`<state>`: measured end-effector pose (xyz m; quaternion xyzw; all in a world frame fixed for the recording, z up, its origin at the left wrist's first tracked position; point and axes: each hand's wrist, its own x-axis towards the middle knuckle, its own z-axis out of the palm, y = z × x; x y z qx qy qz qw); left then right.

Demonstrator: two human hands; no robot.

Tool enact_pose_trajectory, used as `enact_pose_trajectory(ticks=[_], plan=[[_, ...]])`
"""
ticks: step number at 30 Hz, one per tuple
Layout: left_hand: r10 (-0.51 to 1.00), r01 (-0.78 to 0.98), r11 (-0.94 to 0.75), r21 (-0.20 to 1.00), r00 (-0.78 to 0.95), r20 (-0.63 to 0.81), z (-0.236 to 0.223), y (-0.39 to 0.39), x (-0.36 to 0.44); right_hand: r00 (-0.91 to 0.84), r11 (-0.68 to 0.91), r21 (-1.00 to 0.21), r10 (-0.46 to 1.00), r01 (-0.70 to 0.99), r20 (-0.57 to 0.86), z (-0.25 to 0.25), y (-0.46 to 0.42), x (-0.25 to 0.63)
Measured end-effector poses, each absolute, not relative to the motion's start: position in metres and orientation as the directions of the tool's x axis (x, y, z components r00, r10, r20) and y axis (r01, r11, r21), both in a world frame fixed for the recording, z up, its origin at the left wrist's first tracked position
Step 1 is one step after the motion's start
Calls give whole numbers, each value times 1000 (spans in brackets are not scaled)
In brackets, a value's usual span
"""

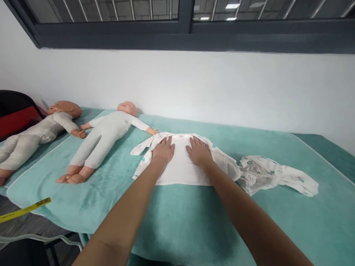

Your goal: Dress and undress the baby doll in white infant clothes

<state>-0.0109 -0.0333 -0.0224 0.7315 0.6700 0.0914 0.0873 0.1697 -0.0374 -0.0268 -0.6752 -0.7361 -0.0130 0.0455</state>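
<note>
A white baby top point(181, 164) with a small printed pattern lies spread open on the green blanket, its plain inner side facing up and a neck label at the far edge. My left hand point(164, 149) rests flat on its left half, fingers stretched out. On the right half my right hand point(199, 150) lies flat too, fingers spread toward the neckline. One patterned sleeve sticks out to the left. Beside the top on the right is a crumpled pair of printed baby pants point(273, 173), one leg stretched to the right.
A baby doll point(109, 131) in a white bodysuit lies face up to the left, its hand close to the sleeve. Another doll point(41, 131) lies farther left near a red and black chair point(18, 111). The green blanket point(177, 221) covers the table against the wall.
</note>
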Motion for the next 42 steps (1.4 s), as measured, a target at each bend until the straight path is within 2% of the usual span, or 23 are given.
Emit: enact_pose_trajectory(ticks=[3,6,12,16,21,24,27,33,37,42], plan=[[997,963,-69,260,59,47,-24,-32,-14,-104,110,-36,984,993,147,-27,-37,176],[995,964,-57,260,32,99,-27,-31,-13,-53,63,-39,975,997,218,-28,-37,177],[997,969,-46,243,29,74,-26,-32,-8,-44,51,-48,989,998,140,-28,-36,171],[999,973,-33,229,23,49,-26,-30,-8,-58,58,3,984,998,170,-24,-32,156],[997,974,-43,224,27,75,-30,-30,-9,-184,176,59,966,983,183,-19,-30,139],[992,974,-59,218,33,123,-31,-31,-9,-268,264,44,952,963,150,-19,-33,142],[987,973,-68,219,34,155,-33,-32,-9,-283,283,20,949,959,142,-21,-33,149],[989,975,-66,214,36,142,-35,-29,-8,-224,230,-21,963,973,148,-30,-25,141],[995,977,-48,205,29,99,-36,-26,-7,-126,137,-62,980,989,157,-37,-27,130],[998,984,-35,174,26,57,-36,-23,-5,-283,303,-125,947,945,151,-38,-29,130]])
